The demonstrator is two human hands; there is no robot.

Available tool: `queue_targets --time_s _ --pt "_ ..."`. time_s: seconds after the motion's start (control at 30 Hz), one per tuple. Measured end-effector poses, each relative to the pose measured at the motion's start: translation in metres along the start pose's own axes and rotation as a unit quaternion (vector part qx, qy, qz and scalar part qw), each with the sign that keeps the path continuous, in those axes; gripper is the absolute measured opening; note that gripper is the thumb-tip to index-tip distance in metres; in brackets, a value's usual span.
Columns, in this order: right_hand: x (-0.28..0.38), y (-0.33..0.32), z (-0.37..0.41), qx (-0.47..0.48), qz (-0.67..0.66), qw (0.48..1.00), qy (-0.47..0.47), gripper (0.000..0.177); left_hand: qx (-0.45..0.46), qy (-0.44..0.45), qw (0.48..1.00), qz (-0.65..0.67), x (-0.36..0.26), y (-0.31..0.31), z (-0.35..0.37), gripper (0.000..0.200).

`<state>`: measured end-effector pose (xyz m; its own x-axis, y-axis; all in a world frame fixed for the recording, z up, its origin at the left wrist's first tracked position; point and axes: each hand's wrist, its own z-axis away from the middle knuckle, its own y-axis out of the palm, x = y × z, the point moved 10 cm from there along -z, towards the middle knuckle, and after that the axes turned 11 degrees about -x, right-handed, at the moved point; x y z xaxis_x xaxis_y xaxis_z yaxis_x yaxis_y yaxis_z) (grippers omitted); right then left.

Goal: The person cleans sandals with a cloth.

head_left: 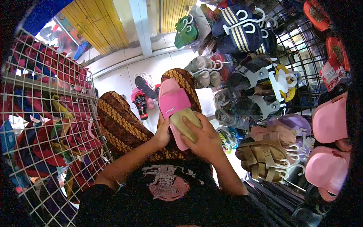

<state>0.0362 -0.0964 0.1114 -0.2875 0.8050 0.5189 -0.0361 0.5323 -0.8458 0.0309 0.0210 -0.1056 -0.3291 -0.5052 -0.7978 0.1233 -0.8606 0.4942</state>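
A pink slide sandal (174,99) with a brighter pink strap lies over my knees, its toe end pointing away from me. My left hand (162,134) grips its left edge, with the thumb up by the strap. Pressed against the footbed behind the strap is a flat tan pad (188,120), its exact kind unclear. My right hand (204,138) is closed over this pad, fingers bent across it toward the sandal's heel. Beneath the sandal are my knees in brown patterned cloth (123,117).
On the white tiled floor ahead lie a dark speckled sandal (145,87) and a black and red one (141,106). Sandals on white hangers (245,28) crowd a black wire rack at right, with pink clogs (327,170) beyond. A white wire grid (56,125) stands close at left.
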Motion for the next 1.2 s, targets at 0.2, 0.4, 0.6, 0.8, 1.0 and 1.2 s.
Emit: queue_targets --time_s 0.2,0.4,0.6,0.8,1.0,1.2 --pt "0.007 0.000 -0.004 -0.030 -0.047 0.996 0.067 0.056 -0.042 0.100 0.983 -0.150 -0.041 0.021 0.012 0.068" --pt "0.004 0.008 -0.011 -0.026 -0.095 0.990 0.104 0.059 -0.029 0.068 0.992 -0.100 -0.055 0.027 0.014 0.066" --pt "-0.001 0.012 -0.014 -0.140 -0.139 0.978 0.064 0.069 -0.015 0.074 0.989 -0.128 -0.065 0.037 0.022 0.063" --pt "-0.005 0.006 -0.014 -0.151 -0.149 0.977 0.019 0.072 -0.058 -0.035 0.996 0.063 -0.001 -0.027 0.003 0.068" --pt "-0.008 0.005 -0.003 -0.092 -0.239 0.966 0.033 0.073 0.042 -0.059 0.981 0.181 -0.132 0.068 0.003 0.080" --pt "0.012 -0.027 -0.011 -0.049 -0.113 0.992 -0.035 0.080 0.034 0.025 0.972 0.233 -0.199 0.095 -0.010 0.078"
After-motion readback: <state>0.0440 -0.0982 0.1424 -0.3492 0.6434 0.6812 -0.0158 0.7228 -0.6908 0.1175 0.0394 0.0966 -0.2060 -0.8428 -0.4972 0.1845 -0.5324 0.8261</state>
